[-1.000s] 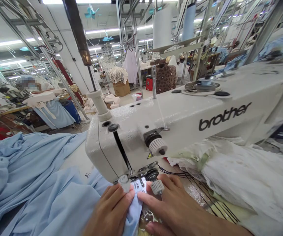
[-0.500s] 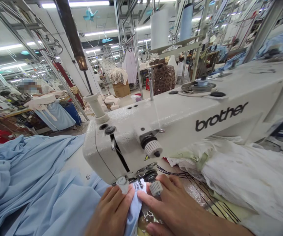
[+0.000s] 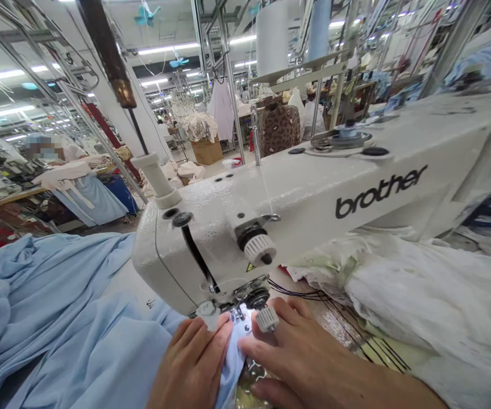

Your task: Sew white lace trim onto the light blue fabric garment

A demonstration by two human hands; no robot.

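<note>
Left hand and right hand flat, fingers together, pressing blue cloth at the presser foot. Risk: my fingertips sit close; a cloth slip could drag them under.

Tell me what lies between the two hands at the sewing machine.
A fold of light blue fabric lies between the left hand and the right hand, touching both, in the head view.

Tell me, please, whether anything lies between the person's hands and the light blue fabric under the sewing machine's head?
Nothing visible does. The left hand and the right hand both press straight onto the light blue fabric, fingertips close before the presser foot; the sewing machine head only overhangs them.
</note>
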